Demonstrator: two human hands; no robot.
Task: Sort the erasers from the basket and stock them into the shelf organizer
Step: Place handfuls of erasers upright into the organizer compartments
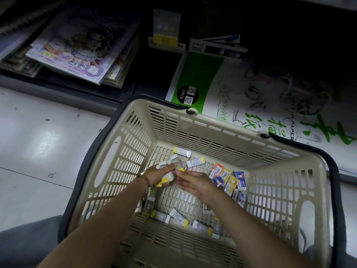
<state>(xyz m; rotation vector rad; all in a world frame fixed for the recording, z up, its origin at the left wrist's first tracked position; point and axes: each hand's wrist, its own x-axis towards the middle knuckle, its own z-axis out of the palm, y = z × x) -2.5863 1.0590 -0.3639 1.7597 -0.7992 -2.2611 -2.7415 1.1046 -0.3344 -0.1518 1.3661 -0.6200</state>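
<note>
Shop floor (38, 142) with basket (212, 128), sketch paper pack (251, 97) at 1 o'clock
Left hand (160, 175) grips erasers (175, 160); right hand (193, 182) relaxed, empty

Matt beige plastic for the basket (212, 130), slotted and smooth, with dark matt handles (335, 180). Glossy printed paper sleeves on the erasers (195, 162). Smooth, shiny pale floor (44, 140) at left. Glossy wrap over the sketch-paper pack (241, 89), far right. Sheeny printed cover on the far-left notebook (77, 47).
</note>
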